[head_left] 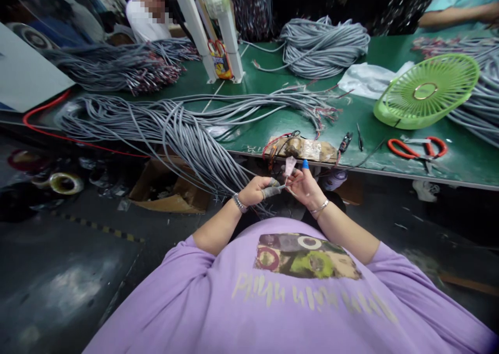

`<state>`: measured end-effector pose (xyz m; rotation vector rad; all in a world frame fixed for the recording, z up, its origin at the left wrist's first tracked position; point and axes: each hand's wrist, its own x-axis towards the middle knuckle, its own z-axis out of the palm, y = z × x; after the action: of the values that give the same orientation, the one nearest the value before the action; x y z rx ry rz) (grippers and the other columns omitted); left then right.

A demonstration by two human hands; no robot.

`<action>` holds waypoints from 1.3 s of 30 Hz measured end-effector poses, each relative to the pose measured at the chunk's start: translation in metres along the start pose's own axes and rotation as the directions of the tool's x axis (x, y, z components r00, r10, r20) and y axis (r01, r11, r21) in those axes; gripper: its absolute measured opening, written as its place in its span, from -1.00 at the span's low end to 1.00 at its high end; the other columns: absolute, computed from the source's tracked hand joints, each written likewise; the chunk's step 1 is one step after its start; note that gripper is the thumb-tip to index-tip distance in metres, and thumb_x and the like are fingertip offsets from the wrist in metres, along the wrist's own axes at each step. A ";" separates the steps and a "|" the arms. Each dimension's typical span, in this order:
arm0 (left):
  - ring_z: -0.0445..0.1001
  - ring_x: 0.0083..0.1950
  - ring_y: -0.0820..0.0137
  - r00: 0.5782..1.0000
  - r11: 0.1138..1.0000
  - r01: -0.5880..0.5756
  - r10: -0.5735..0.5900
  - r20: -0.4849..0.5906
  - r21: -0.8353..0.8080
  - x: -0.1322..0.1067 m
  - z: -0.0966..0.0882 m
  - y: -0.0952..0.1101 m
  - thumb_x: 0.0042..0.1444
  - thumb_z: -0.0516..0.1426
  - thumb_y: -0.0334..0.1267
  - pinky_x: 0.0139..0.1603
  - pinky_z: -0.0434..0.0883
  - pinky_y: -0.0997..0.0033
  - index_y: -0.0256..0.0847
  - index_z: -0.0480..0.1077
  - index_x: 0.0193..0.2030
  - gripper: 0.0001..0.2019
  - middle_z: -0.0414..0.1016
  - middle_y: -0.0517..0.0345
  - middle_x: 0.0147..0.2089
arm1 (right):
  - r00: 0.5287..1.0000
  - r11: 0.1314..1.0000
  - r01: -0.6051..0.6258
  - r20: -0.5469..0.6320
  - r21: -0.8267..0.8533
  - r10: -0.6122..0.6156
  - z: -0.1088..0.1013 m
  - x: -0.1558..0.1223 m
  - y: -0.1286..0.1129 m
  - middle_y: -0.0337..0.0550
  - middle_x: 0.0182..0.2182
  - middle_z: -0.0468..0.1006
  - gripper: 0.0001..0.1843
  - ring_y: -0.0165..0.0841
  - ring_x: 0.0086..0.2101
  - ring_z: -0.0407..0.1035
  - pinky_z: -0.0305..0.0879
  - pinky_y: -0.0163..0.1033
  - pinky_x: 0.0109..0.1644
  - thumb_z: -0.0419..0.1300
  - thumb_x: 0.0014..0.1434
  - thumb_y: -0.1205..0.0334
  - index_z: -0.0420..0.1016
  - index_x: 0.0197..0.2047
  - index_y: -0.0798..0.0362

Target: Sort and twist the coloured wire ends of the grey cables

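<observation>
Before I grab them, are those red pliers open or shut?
Open, it seems: the red pliers lie on the green bench, handles spread apart; jaws unclear.

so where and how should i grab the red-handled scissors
Probably by the red handles, from above and the right: the scissors lie flat, handles spread, and their blades point to the near edge of the bench, so reaching straight in would meet the tips first.

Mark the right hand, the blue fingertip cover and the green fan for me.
Right hand [306, 189], head view: middle of the hand.
Blue fingertip cover [305, 164], head view: its middle.
Green fan [425, 91], head view: round central hub.
</observation>
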<state>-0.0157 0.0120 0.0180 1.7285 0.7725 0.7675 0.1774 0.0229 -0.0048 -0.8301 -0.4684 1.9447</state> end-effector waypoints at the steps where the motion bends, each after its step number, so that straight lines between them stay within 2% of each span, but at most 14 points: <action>1: 0.29 -0.45 0.52 1.000 1.000 0.004 -0.004 0.012 0.010 -0.007 0.001 0.002 0.10 0.20 0.13 -0.38 0.27 0.52 -0.36 0.50 -0.36 -0.53 0.41 0.18 -0.48 | 1.000 1.000 -0.002 -0.006 -0.012 0.002 -0.003 -0.001 0.000 -0.21 -0.48 0.52 -0.36 -0.49 -0.57 0.28 0.26 -0.38 -0.52 -0.02 0.20 -0.42 0.44 -0.34 0.02; 4: 0.34 -0.42 0.50 0.993 1.000 0.021 -0.022 0.120 0.011 -0.029 0.006 0.006 0.12 0.19 0.11 -0.36 0.32 0.51 -0.36 0.51 -0.34 -0.54 0.45 0.13 -0.45 | 1.000 0.999 -0.014 -0.026 -0.049 0.013 -0.009 -0.004 0.000 -0.20 -0.46 0.52 -0.38 -0.49 -0.57 0.26 0.21 -0.39 -0.53 0.02 0.18 -0.41 0.43 -0.35 0.02; 6: 0.38 -0.40 0.49 0.986 0.997 0.071 -0.068 0.153 -0.014 -0.041 0.010 0.005 0.12 0.21 0.10 -0.34 0.35 0.52 -0.37 0.51 -0.32 -0.55 0.49 0.10 -0.42 | 0.999 0.998 -0.031 -0.037 -0.061 0.029 -0.011 -0.005 0.000 -0.20 -0.45 0.52 -0.42 -0.49 -0.55 0.28 0.21 -0.39 -0.52 0.05 0.19 -0.37 0.42 -0.36 0.02; 9: 0.30 -0.53 0.57 0.976 0.966 0.217 -0.213 0.040 -0.144 -0.051 0.014 -0.001 0.05 0.23 0.15 -0.50 0.28 0.58 -0.36 0.50 -0.28 -0.51 0.42 0.19 -0.50 | 0.998 0.996 -0.055 -0.038 -0.077 0.052 -0.013 -0.007 0.000 -0.21 -0.46 0.53 -0.50 -0.49 -0.54 0.30 0.23 -0.40 -0.51 0.13 0.20 -0.28 0.41 -0.36 0.03; 11: 0.21 -0.63 0.62 0.947 0.915 0.302 -0.320 -0.025 -0.268 -0.054 0.012 -0.006 0.03 0.21 0.22 -0.60 0.19 0.61 -0.36 0.48 -0.27 -0.45 0.35 0.26 -0.57 | 0.998 0.995 -0.053 -0.036 -0.082 0.050 -0.014 -0.007 0.002 -0.21 -0.45 0.54 -0.56 -0.49 -0.54 0.32 0.25 -0.40 -0.50 0.19 0.19 -0.22 0.40 -0.37 0.03; 14: 0.23 -0.66 0.64 0.914 0.849 0.365 -0.405 -0.028 -0.381 -0.053 0.005 -0.008 0.01 0.23 0.23 -0.65 0.17 0.64 -0.37 0.46 -0.32 -0.44 0.33 0.27 -0.60 | 0.998 0.994 -0.046 -0.045 -0.099 0.041 -0.018 -0.006 0.005 -0.21 -0.46 0.54 -0.63 -0.50 -0.56 0.31 0.25 -0.40 -0.53 0.22 0.19 -0.13 0.42 -0.35 0.04; 18: 0.41 -0.61 0.53 0.914 0.805 0.364 -0.407 0.012 -0.468 -0.047 -0.008 0.002 -0.08 0.30 0.21 -0.59 0.34 0.59 -0.35 0.42 -0.33 -0.45 0.42 0.22 -0.57 | 0.998 0.984 -0.033 -0.062 -0.172 0.023 -0.023 -0.008 0.005 -0.23 -0.48 0.55 -0.71 -0.51 -0.57 0.32 0.24 -0.41 -0.54 0.28 0.16 -0.02 0.44 -0.27 0.04; 21: 0.50 -0.56 0.46 0.927 0.806 0.325 -0.376 -0.003 -0.495 -0.038 -0.016 0.014 -0.12 0.34 0.19 -0.56 0.41 0.55 -0.34 0.41 -0.32 -0.45 0.50 0.14 -0.51 | 0.998 0.978 -0.013 -0.058 -0.208 0.001 -0.026 -0.013 0.001 -0.25 -0.47 0.56 -0.70 -0.51 -0.57 0.33 0.24 -0.42 -0.54 0.33 0.10 0.06 0.46 -0.17 0.04; 25: 0.46 -0.55 0.51 0.955 0.879 0.198 -0.272 -0.115 -0.434 -0.025 -0.020 0.028 -0.16 0.39 0.09 -0.50 0.42 0.54 -0.34 0.44 -0.34 -0.51 0.49 0.17 -0.53 | 0.998 0.976 0.003 -0.061 -0.218 -0.017 -0.027 -0.020 -0.004 -0.26 -0.48 0.55 -0.70 -0.52 -0.57 0.33 0.24 -0.43 -0.55 0.34 0.09 0.13 0.50 -0.11 0.04; 27: 0.45 -0.52 0.52 0.966 0.941 0.088 -0.160 -0.201 -0.326 -0.021 -0.018 0.032 -0.14 0.40 0.05 -0.44 0.43 0.52 -0.33 0.47 -0.35 -0.55 0.50 0.18 -0.50 | 0.997 0.976 0.008 -0.078 -0.217 -0.026 -0.028 -0.021 -0.006 -0.26 -0.47 0.55 -0.73 -0.52 -0.57 0.33 0.25 -0.44 -0.55 0.31 0.12 0.15 0.52 -0.10 0.04; 29: 0.46 -0.45 0.50 0.963 0.990 -0.023 -0.015 -0.269 -0.138 -0.016 -0.014 0.034 -0.11 0.39 0.00 -0.37 0.43 0.50 -0.32 0.51 -0.33 -0.61 0.52 0.16 -0.45 | 0.994 0.977 0.006 -0.101 -0.211 -0.028 -0.027 -0.021 -0.007 -0.24 -0.47 0.55 -0.78 -0.53 -0.58 0.32 0.25 -0.44 -0.56 0.27 0.17 0.14 0.54 -0.14 0.06; 32: 0.49 -0.37 0.47 0.935 0.980 -0.134 0.175 -0.310 0.150 -0.009 -0.006 0.029 -0.01 0.35 -0.09 -0.31 0.43 0.48 -0.30 0.54 -0.29 -0.71 0.55 0.11 -0.38 | 0.993 0.975 -0.006 -0.119 -0.221 -0.021 -0.024 -0.016 -0.010 -0.19 -0.48 0.56 -0.76 -0.52 -0.58 0.32 0.26 -0.42 -0.55 0.24 0.22 0.09 0.53 -0.32 0.10; 36: 0.50 -0.34 0.43 0.909 0.939 -0.152 0.256 -0.330 0.308 0.003 0.003 0.017 0.07 0.29 -0.12 -0.26 0.44 0.45 -0.28 0.55 -0.28 -0.76 0.57 0.08 -0.35 | 0.998 0.961 -0.021 -0.064 -0.275 0.004 -0.015 -0.006 -0.017 -0.13 -0.50 0.55 -0.63 -0.50 -0.58 0.32 0.24 -0.40 -0.55 0.20 0.24 -0.02 0.48 -0.41 0.12; 39: 0.50 -0.34 0.43 0.903 0.928 -0.137 0.261 -0.341 0.347 0.008 0.007 0.009 0.09 0.27 -0.13 -0.25 0.44 0.45 -0.29 0.53 -0.29 -0.77 0.58 0.06 -0.34 | 0.999 0.954 -0.033 0.019 -0.297 0.041 -0.008 0.001 -0.021 -0.19 -0.55 0.51 -0.68 -0.49 -0.59 0.29 0.19 -0.39 -0.56 0.28 0.15 0.01 0.46 -0.41 0.11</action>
<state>-0.0043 0.0125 0.0255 1.9958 1.0346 1.2030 0.1955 0.0335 0.0024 -1.0108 -0.7787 1.9480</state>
